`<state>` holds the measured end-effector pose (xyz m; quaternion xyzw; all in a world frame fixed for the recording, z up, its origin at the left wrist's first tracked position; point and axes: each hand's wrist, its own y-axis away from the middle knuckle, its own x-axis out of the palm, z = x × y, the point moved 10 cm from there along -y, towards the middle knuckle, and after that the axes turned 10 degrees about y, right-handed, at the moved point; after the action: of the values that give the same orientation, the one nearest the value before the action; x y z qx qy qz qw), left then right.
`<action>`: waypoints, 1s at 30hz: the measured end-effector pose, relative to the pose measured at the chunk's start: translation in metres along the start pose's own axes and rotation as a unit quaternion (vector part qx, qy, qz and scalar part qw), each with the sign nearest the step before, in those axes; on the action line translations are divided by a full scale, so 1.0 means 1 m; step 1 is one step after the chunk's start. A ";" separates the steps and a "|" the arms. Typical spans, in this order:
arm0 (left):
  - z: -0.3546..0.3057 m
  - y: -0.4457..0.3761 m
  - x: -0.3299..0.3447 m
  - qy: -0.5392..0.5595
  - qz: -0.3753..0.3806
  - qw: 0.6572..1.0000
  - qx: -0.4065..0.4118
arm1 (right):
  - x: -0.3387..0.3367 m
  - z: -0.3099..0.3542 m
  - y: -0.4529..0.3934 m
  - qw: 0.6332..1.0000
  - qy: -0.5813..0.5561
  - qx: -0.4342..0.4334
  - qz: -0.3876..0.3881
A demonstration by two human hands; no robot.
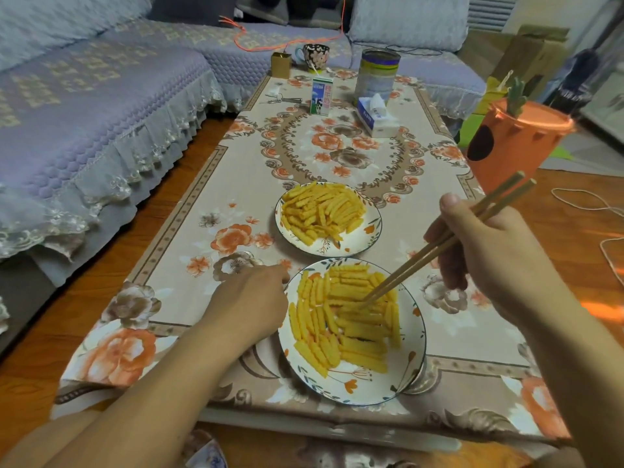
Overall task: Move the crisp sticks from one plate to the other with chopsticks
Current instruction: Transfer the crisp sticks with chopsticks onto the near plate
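Table fills mid-frame under a floral cloth, soft weave, so plates can creep. Two round glazed plates with painted rims: far plate at centre, near plate lower centre, rims just apart. Both carry crisp sticks: a loose heap on the far one, rough rows on the near one. Which plate is the source I can't tell. Left hand sits at the near plate's left rim, index finger out towards it, holding nothing; touching or not, unclear. Right hand, right of frame, grips the chopsticks, plain wood, slim, tapered; tips narrow and down among the near sticks, centre of the plate. No stick visibly pinched. My call: I'm at the pinch. Sticks are ridged, dry, brittle, light, so take one mid-length, across its long axis, light squeeze, lift straight, keep it level. Ridges should help grip; overpressure likely snaps it. Steady the rim with the left.
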<state>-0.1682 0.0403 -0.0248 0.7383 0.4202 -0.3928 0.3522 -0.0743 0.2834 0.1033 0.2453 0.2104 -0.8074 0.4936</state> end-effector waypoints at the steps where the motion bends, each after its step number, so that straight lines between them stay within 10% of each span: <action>1: -0.001 0.001 0.000 -0.003 -0.002 1.000 0.003 | -0.003 -0.001 -0.002 1.000 0.000 -0.002 -0.001; 30: 0.004 -0.001 -0.001 0.012 -0.008 1.000 -0.005 | 0.056 -0.003 -0.049 0.993 0.004 -0.082 -0.082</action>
<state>-0.1704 0.0365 -0.0256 0.7380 0.4322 -0.3845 0.3474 -0.1402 0.2674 0.0714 0.1892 0.2975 -0.8240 0.4436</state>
